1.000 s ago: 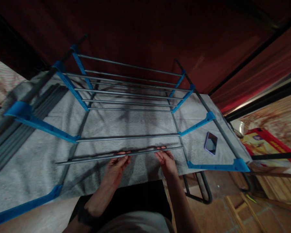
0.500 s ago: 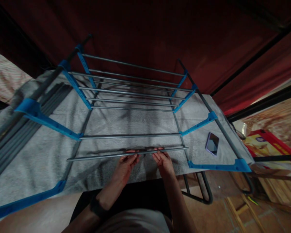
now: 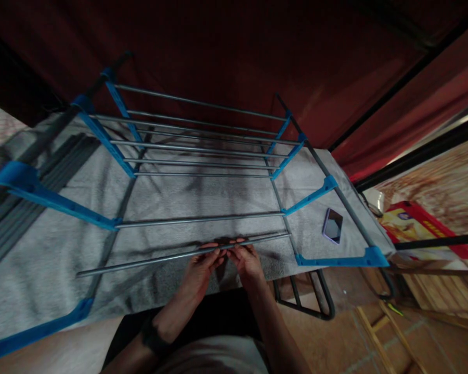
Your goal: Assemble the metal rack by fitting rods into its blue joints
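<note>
Both hands grip one loose grey metal tube (image 3: 148, 263) near its middle. My left hand (image 3: 204, 267) pinches it from below, thumb and fingers closed round it. Close beside it, my right hand (image 3: 246, 261) also has its fingers closed on the tube. The tube slopes, its left end lower in view than its right. Beyond it lies a partly built rack with blue plastic brackets (image 3: 66, 205) and thin crossbars (image 3: 203, 219) between thicker side poles. The lowest blue brackets, left (image 3: 42, 328) and right (image 3: 341, 259), have no crossbar between them.
A grey cloth (image 3: 203, 195) covers the surface under the rack. Several loose tubes (image 3: 35, 195) lie at the left. A phone (image 3: 333, 226) rests on the cloth at right. Beyond the right edge are a red and yellow box (image 3: 421, 223) and a dark metal frame (image 3: 323, 296).
The tube has shifted left and tilted more, its left end dropping. My right hand has come closer to my left. The whole view has shifted slightly.
</note>
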Demonstrator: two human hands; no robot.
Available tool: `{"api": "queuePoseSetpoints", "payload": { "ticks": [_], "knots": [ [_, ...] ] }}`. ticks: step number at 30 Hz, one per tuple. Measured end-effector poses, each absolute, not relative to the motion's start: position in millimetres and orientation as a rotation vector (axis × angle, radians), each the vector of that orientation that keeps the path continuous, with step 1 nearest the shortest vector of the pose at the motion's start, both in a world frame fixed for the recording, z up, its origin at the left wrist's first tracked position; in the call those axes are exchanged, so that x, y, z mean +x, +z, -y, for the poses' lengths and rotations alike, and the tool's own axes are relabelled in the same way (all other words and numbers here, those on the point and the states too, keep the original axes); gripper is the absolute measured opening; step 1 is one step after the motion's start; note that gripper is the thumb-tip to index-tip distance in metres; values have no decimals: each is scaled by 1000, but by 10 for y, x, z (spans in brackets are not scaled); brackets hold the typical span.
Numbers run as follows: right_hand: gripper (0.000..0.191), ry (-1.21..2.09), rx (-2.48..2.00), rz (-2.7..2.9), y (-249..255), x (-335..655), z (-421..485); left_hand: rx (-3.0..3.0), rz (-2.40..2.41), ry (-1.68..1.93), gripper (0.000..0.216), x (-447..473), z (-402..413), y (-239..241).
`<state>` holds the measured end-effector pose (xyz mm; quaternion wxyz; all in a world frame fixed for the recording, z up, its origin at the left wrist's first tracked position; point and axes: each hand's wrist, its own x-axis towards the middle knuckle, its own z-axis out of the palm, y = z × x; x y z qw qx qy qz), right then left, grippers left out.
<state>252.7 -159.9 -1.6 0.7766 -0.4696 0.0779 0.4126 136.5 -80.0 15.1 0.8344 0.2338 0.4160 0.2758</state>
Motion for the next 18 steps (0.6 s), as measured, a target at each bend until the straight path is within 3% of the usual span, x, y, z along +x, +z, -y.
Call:
{"api": "queuePoseSetpoints", "payload": {
  "ticks": [6, 18],
  "knots": [
    [33, 904, -973, -177, 67, 2594, 1655, 637, -829, 617, 45, 1456, 850, 222],
    [24, 915, -900, -125, 239, 2584, 1637, 981, -721, 681, 37, 1515, 841, 412]
  ]
}}
